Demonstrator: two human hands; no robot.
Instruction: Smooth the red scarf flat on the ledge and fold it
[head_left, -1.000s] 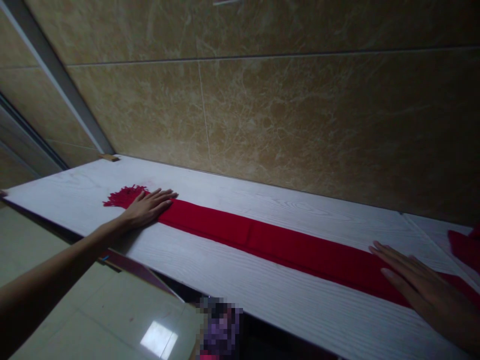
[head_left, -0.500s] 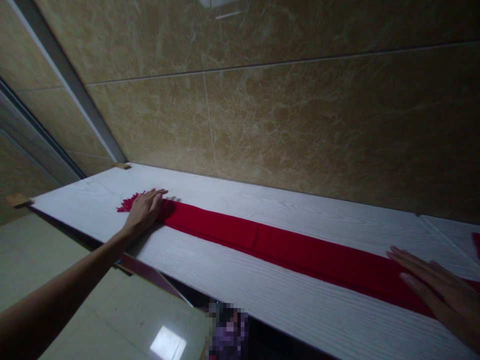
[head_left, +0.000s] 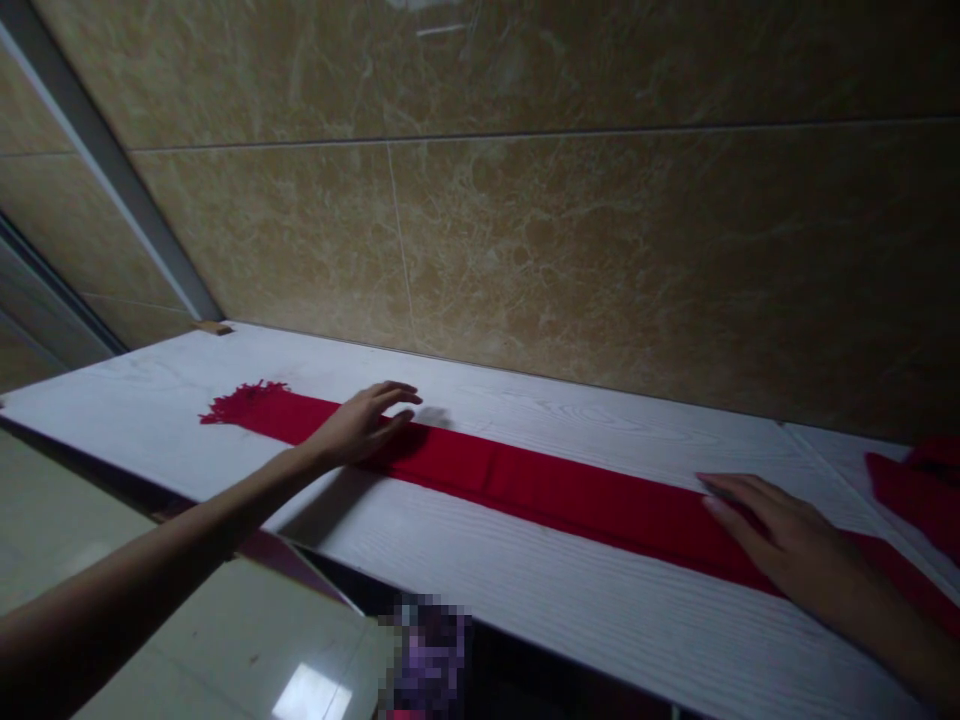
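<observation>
In front of you a brown marbled tile wall (head_left: 540, 240) fills the view from ten o'clock through twelve to three. Below it, a long white wood-grain tabletop (head_left: 150, 385) runs from nine o'clock down to five, with a pale glossy tiled floor (head_left: 180, 640) beyond its near edge around eight. A slim grey metal bar (head_left: 105, 150) slants down the wall at ten o'clock. Along the tabletop lies a long, flat red cloth strip with a fringed end (head_left: 570, 500), its fringe towards nine o'clock and its other end leaving the view at four; a faint crease crosses it near the centre. Your right hand (head_left: 772, 535) is over the strip at four o'clock, fingers bent and thumb tip close to the index tip by the strip's far edge; you cannot tell whether it pinches the cloth. Your left hand (head_left: 371, 425), at eight o'clock, is released, fingers loosely curved above the strip, thumb apart, casting a shadow on the tabletop. A crumpled red cloth bundle (head_left: 911, 500) sits between three and four o'clock. Smallest, a brown wooden block (head_left: 214, 327) stands at the tabletop's far corner, just past nine.
</observation>
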